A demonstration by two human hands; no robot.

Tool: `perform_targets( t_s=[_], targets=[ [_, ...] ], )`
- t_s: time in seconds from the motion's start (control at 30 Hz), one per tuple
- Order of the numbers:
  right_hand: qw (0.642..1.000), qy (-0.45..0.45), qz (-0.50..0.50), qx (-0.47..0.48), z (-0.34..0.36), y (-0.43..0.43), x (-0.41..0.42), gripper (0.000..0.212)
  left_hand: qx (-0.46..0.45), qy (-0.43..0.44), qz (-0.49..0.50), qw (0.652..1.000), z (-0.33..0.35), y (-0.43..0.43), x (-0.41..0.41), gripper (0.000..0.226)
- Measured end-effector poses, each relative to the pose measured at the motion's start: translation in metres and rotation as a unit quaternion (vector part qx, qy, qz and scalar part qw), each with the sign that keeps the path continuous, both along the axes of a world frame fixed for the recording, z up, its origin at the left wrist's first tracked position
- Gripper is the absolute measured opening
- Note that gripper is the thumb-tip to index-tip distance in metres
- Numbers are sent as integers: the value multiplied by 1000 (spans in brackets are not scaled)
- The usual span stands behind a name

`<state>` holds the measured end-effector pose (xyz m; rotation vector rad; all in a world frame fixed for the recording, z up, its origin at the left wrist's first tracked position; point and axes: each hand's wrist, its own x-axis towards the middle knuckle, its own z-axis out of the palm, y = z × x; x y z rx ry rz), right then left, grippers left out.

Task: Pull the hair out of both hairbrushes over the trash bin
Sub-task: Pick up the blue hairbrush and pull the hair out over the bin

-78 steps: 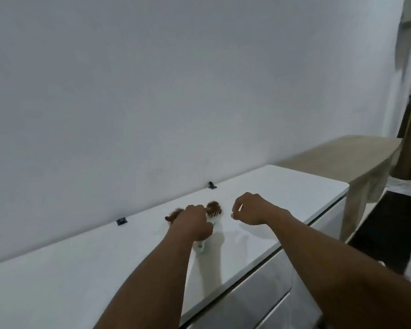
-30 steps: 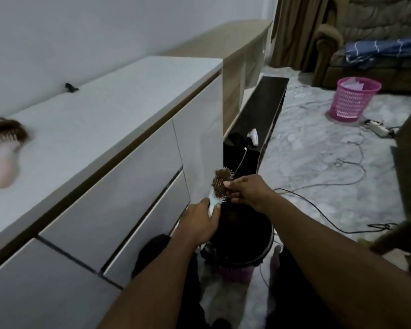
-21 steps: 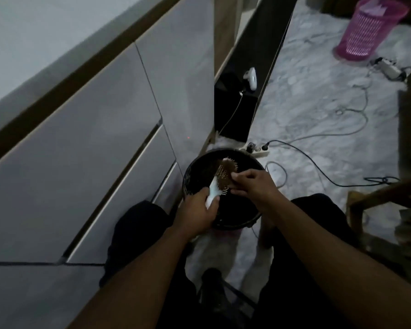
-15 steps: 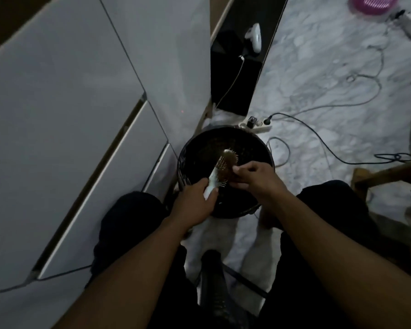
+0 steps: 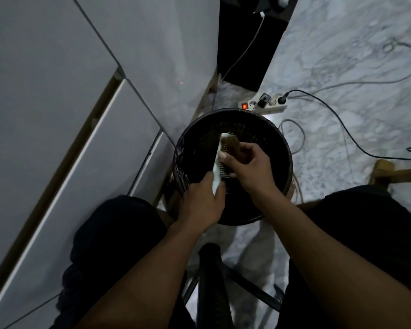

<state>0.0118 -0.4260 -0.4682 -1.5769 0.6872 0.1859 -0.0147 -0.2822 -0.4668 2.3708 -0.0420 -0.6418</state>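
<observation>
Bare forearms and dark trousers, seen from above

Both arms are uncovered from the bottom edge of the head view up to the wrists: no sleeve, cuff, watch, bracelet or ring shows on either. The left hand [image 5: 201,205] and the right hand [image 5: 248,168] are bare too, with no glove; one short, plain thumbnail shows on the right. Each leg is clothed in dark, near-black fabric, the left trouser leg [image 5: 114,243] looking soft and slightly creased over the knee, the right trouser leg [image 5: 365,233] smoother. In the dim light no pattern, seam or logo can be made out on the cloth. Feet are hidden.
</observation>
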Motion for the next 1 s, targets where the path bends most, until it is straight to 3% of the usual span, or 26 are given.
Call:
perform_targets(
  t_s=[0.27, 0.5, 0.63, 0.77, 0.87, 1.0],
  targets=[
    [998, -9, -21, -52, 0, -5, 2, 18, -13, -1, 5, 1000, 0, -4, 0, 29],
    [989, 11, -72, 127, 8, -5, 3, 26, 5, -9, 11, 1000, -4, -1, 4, 30],
    [979, 22, -75, 188, 14, -3, 5, 18, 25, -12, 9, 1000, -5, 0, 3, 27],
    [1000, -17, -8, 25, 12, -1, 3, 58, 70, -23, -64, 995, -3, -2, 0, 33],
    [996, -30, -20, -77, 5, -2, 3, 44, 77, -38, -101, 991, -2, -6, -4, 33],
    [993, -56, -43, -100, 0, -7, 5, 12, 52, -41, -76, 995, -1, -8, -3, 31]
  ],
)
